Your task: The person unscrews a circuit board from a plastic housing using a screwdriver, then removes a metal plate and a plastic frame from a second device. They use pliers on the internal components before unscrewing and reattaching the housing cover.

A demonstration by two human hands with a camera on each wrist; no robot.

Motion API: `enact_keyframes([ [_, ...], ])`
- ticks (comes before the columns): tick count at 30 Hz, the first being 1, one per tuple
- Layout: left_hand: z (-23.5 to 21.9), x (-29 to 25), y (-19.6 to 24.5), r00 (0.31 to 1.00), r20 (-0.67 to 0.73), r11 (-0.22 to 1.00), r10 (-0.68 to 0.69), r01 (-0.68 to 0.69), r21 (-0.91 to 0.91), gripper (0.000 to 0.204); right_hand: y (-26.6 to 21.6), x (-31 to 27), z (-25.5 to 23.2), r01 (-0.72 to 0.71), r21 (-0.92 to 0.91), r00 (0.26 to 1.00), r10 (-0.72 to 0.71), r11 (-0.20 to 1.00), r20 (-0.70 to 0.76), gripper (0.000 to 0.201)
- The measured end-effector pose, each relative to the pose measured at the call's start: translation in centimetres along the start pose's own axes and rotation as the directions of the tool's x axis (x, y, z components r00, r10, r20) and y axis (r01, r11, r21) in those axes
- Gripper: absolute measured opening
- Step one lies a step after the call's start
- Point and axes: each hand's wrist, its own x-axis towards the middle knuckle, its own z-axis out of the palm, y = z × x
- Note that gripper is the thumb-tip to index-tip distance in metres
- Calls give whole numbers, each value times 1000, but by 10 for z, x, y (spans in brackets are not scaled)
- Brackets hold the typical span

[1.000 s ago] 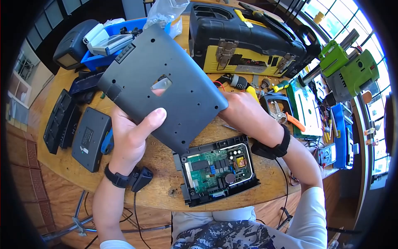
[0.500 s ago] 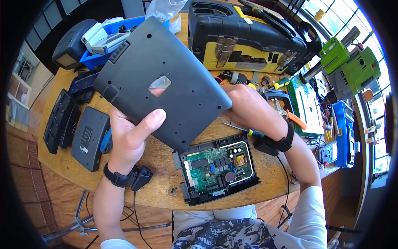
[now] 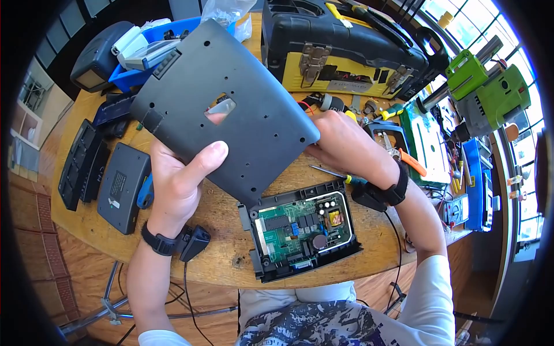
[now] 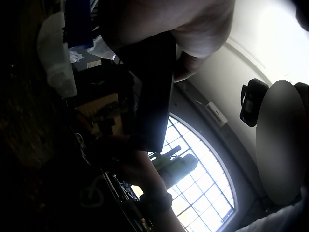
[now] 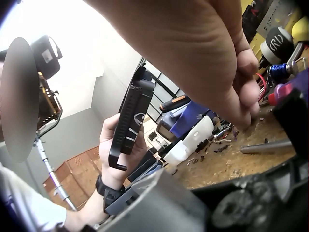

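Note:
My left hand point(image 3: 182, 176) grips the lower left edge of a dark grey plastic housing cover point(image 3: 248, 98), thumb on its outer face. The cover is held tilted above the bench and has a small window cut-out and several screw holes. My right hand point(image 3: 340, 135) is at the cover's right corner, its fingertips hidden behind it in the head view. In the right wrist view its fingers point(image 5: 248, 92) are bent close over the bench; I cannot tell what they hold. Below lies an open housing base point(image 3: 251, 271) with a green circuit board point(image 3: 283, 245).
A screwdriver point(image 3: 329, 172) lies beneath my right wrist. Behind stands a yellow and black toolbox point(image 3: 346, 72). More dark housings point(image 3: 121, 187) lie at left, near a blue bin point(image 3: 124, 81). Pliers with orange handles point(image 3: 412, 163) and a green drill point(image 3: 496, 104) are at right.
The cover has risen slightly and shifted a little left, still in my left hand. My right hand stays at its corner, and the screwdriver beneath that wrist shows more fully than a second ago.

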Motion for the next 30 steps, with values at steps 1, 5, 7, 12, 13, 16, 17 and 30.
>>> enact_keyframes([
  [1,1,0,1,1000,-1,1000,6,-6,1,37,1,0,1,-11,-10,1000,11,1000,15,16],
  [5,2,0,-1,1000,-10,1000,-6,7,3,37,5,-5,2,3,26,1000,-2,1000,-31,13],
  [7,1,1,0,1000,-8,1000,-6,6,3,38,3,-7,-13,-46,144,994,59,989,-88,11],
  [12,1,-1,0,997,36,997,-72,71,35,40,-10,-11,-57,-29,415,910,196,909,-366,15],
  [13,2,-1,0,997,36,997,-71,70,33,40,-17,-11,-64,-29,413,910,195,910,-365,15],
  [16,5,-3,2,994,66,995,-88,84,60,38,-41,-4,-75,195,421,904,4,886,-428,14],
  [17,6,-4,2,993,73,994,-90,86,61,38,-46,-1,-71,193,421,903,7,886,-429,14],
  [30,11,-7,10,982,151,993,-113,105,62,40,-60,24,-46,163,430,871,75,888,-486,10],
])
